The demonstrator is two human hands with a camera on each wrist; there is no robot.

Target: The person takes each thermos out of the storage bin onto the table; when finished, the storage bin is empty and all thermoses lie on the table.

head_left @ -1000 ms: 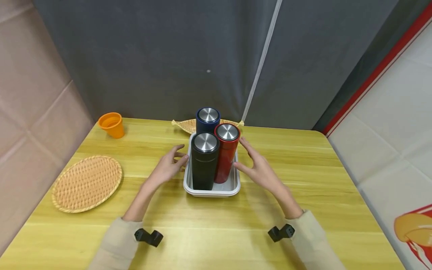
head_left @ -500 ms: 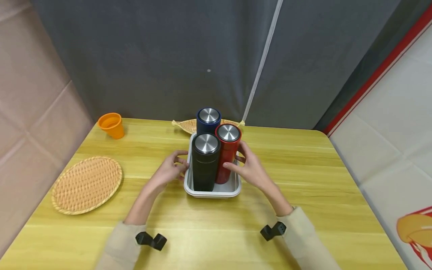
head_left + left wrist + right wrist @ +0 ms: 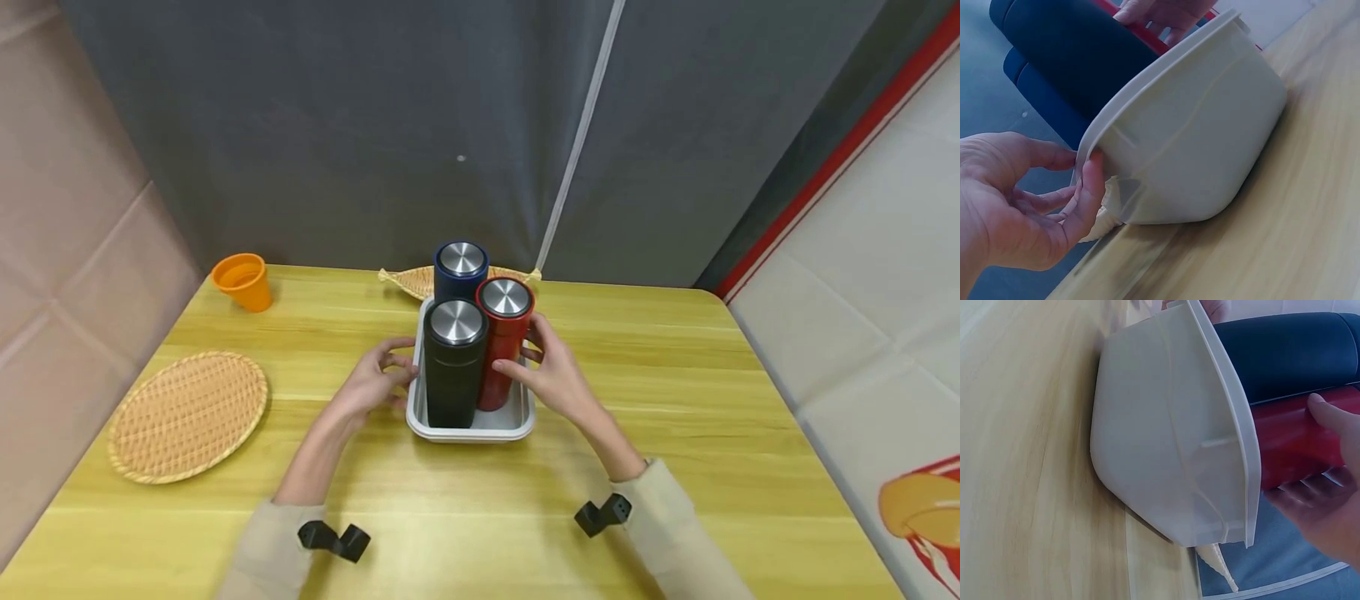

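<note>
A white plastic tub (image 3: 471, 433) holds three thermos flasks standing upright with steel-topped lids. The black thermos (image 3: 453, 375) is in front, the red thermos (image 3: 504, 333) to its right, and the blue thermos (image 3: 459, 286) behind. My right hand (image 3: 553, 377) grips the red thermos from its right side; in the right wrist view the thumb lies on the red body (image 3: 1291, 440) with the fingers curled round it. My left hand (image 3: 1019, 200) pinches the rim of the tub on its left side. The flasks' bases are partly hidden by the tub walls.
A pointed woven basket (image 3: 414, 280) lies behind the tub, partly hidden. An orange cup (image 3: 251, 287) stands at the back left of the wooden table (image 3: 480, 533). Nearer, an oval woven mat (image 3: 191, 417) lies on the left. A grey curtain (image 3: 337, 150) hangs behind the table.
My right hand has moved left from beside the tub and taken hold of the red thermos. My left fingers have closed on the tub's rim. The flasks stay where they were.
</note>
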